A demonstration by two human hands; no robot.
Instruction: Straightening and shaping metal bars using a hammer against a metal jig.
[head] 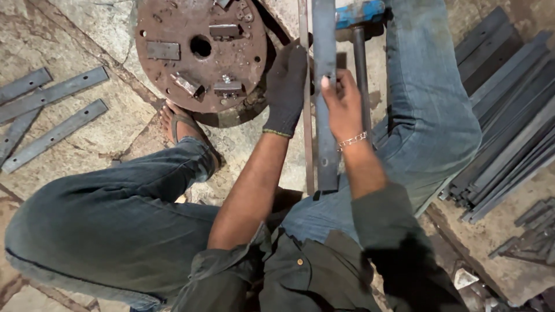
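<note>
Black glove on left hand (287, 86), chain bracelet at right hand (342, 104), dark shirt, jeans, sandal.

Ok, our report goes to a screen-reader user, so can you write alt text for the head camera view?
Seen from above, a seated person grips a long flat steel bar with a dark-gloved left hand and a bare right hand. A rusty round plate lies on the stone floor ahead. More flat strips lie at left, and a stack of bars at right.

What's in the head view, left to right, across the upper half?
Loose flat metal strips → rusty round plate → gloved left hand → upright flat bar → bare right hand → stacked metal strips.
</note>
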